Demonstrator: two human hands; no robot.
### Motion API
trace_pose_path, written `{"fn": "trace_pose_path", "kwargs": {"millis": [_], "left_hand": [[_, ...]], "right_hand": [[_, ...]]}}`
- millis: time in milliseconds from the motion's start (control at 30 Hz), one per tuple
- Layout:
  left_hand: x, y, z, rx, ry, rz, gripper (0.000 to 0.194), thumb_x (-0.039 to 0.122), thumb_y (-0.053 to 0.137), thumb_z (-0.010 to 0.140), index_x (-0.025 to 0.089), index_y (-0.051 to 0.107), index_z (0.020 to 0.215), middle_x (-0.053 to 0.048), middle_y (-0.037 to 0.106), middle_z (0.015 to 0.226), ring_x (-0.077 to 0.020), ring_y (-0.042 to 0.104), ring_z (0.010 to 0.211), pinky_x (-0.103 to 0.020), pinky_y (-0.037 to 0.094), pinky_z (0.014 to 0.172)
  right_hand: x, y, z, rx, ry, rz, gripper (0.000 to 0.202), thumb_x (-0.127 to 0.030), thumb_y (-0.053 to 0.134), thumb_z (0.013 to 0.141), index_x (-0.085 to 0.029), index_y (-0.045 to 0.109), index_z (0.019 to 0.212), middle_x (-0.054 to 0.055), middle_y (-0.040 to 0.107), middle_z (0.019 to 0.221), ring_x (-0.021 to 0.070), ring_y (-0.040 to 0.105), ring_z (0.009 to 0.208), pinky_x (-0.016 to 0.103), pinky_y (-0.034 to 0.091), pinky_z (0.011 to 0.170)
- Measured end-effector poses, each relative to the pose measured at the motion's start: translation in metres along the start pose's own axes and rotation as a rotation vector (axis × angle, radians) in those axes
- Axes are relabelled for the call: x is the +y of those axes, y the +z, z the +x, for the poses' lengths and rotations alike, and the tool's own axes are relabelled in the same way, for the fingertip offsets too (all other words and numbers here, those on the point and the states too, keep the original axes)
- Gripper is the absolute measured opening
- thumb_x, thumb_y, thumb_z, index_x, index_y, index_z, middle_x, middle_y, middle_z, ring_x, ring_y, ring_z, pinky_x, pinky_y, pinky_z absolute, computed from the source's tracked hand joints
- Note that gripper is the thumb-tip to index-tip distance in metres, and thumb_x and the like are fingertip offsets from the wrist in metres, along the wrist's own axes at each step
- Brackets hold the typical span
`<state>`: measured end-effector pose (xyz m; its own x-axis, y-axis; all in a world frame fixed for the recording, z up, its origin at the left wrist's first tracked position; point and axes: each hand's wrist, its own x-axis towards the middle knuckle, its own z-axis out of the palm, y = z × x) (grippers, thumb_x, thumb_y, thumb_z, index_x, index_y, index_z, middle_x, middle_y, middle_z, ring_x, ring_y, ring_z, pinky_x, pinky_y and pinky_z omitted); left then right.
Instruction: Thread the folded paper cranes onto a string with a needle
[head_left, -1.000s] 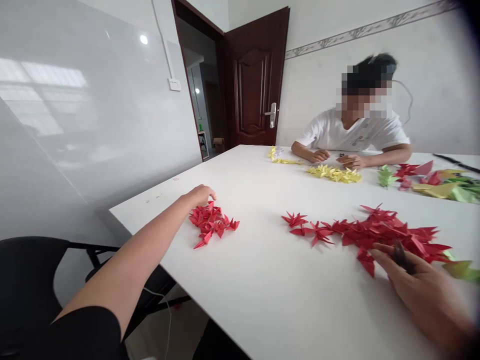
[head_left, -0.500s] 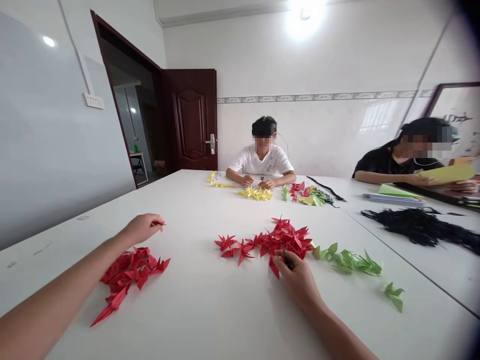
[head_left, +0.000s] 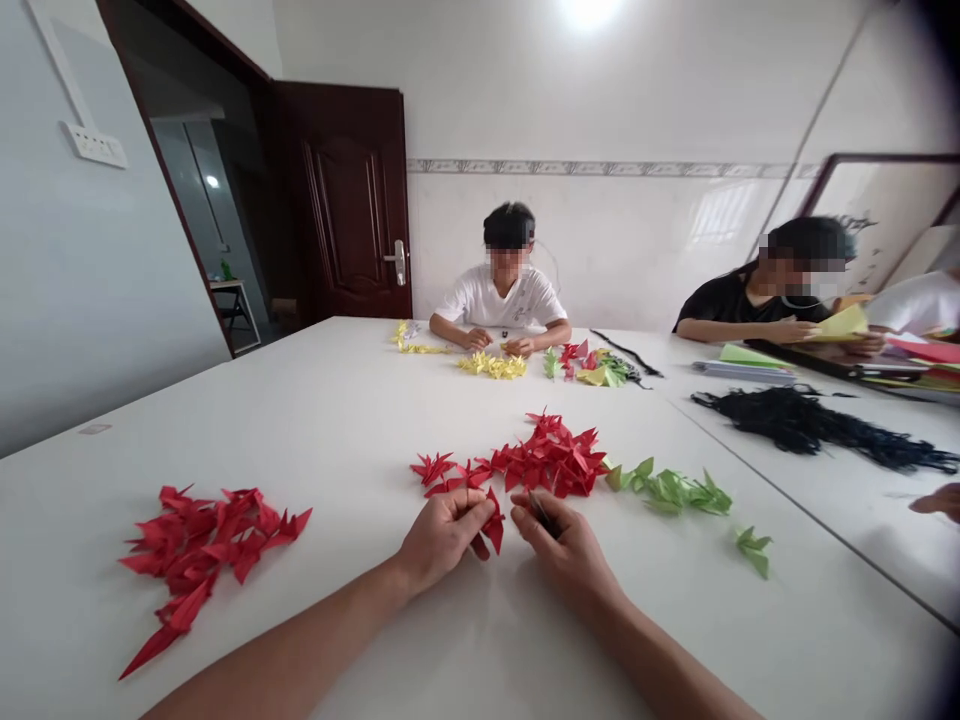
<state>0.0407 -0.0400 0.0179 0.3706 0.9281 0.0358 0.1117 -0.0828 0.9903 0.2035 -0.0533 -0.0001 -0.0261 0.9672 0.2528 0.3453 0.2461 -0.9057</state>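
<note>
Between the thumb and fingers of my left hand is a red folded paper crane, held just above the white table. My right hand is closed around a small dark tool, mostly hidden by the fingers, close to the crane on its right. I cannot make out the tool's kind. Just beyond both hands lies a heap of red paper cranes. A second red pile spreads out at the left, apart from my left arm.
Light green paper cranes trail off to the right. Across the table, a person in white sits behind yellow folded pieces. Black cords lie at the right, near a person in black with yellow paper. Another hand shows at the right edge.
My left hand has come from the far left to the middle and now holds a red paper crane beside my right hand. The right hand has shifted slightly left, off the heap, keeping the tool.
</note>
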Motion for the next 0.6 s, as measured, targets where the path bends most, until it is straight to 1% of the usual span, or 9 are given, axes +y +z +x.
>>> {"fn": "trace_pose_path", "kwargs": {"millis": [100, 233, 333, 400, 500, 600], "left_hand": [[0.0, -0.006, -0.001, -0.005, 0.003, -0.041, 0.032, 0.041, 0.046, 0.081, 0.014, 0.054, 0.065, -0.001, 0.058, 0.06, -0.0084, 0.052, 0.054, -0.02, 0.037, 0.053], [0.001, -0.009, -0.002, 0.022, -0.036, -0.076, 0.027, 0.038, 0.047, 0.08, 0.015, 0.056, 0.069, -0.002, 0.06, 0.064, -0.0102, 0.055, 0.06, -0.019, 0.037, 0.051], [0.0, -0.009, -0.001, 0.05, -0.023, -0.1, 0.024, 0.036, 0.049, 0.078, 0.015, 0.057, 0.072, -0.002, 0.059, 0.066, -0.0113, 0.057, 0.063, -0.02, 0.039, 0.053], [0.0, -0.009, 0.0, 0.059, -0.016, -0.107, 0.024, 0.036, 0.049, 0.078, 0.015, 0.057, 0.071, -0.001, 0.059, 0.065, -0.0116, 0.056, 0.063, -0.02, 0.04, 0.053], [0.001, -0.007, -0.001, 0.061, -0.007, -0.096, 0.024, 0.037, 0.049, 0.078, 0.015, 0.055, 0.069, -0.001, 0.058, 0.064, -0.0112, 0.056, 0.061, -0.021, 0.04, 0.052], [0.002, -0.006, -0.003, 0.062, 0.0, -0.083, 0.024, 0.036, 0.05, 0.078, 0.016, 0.054, 0.067, 0.001, 0.057, 0.061, -0.0098, 0.054, 0.057, -0.02, 0.039, 0.051]], "right_hand": [[-0.001, -0.001, -0.002, -0.052, 0.029, -0.004, 0.041, -0.047, 0.05, 0.077, -0.013, 0.06, 0.097, 0.003, 0.056, 0.07, 0.0142, 0.049, 0.063, 0.025, 0.039, 0.058], [-0.006, -0.003, -0.004, -0.092, 0.071, 0.013, 0.043, -0.049, 0.045, 0.08, -0.015, 0.058, 0.101, 0.004, 0.056, 0.075, 0.0143, 0.05, 0.064, 0.024, 0.04, 0.056], [-0.011, -0.002, -0.007, -0.118, 0.055, -0.012, 0.04, -0.05, 0.044, 0.08, -0.016, 0.06, 0.095, 0.004, 0.057, 0.073, 0.0146, 0.05, 0.064, 0.024, 0.039, 0.055], [-0.014, -0.002, -0.009, -0.16, 0.029, -0.057, 0.037, -0.048, 0.045, 0.08, -0.016, 0.061, 0.088, 0.003, 0.056, 0.069, 0.014, 0.049, 0.062, 0.023, 0.038, 0.053], [-0.018, -0.001, -0.011, -0.221, 0.004, -0.096, 0.033, -0.046, 0.047, 0.079, -0.017, 0.062, 0.08, 0.0, 0.051, 0.06, 0.0112, 0.043, 0.054, 0.022, 0.034, 0.048], [-0.019, 0.001, -0.011, -0.236, -0.033, -0.119, 0.031, -0.044, 0.048, 0.079, -0.016, 0.061, 0.073, -0.002, 0.046, 0.054, 0.0092, 0.037, 0.05, 0.021, 0.03, 0.045]]}}
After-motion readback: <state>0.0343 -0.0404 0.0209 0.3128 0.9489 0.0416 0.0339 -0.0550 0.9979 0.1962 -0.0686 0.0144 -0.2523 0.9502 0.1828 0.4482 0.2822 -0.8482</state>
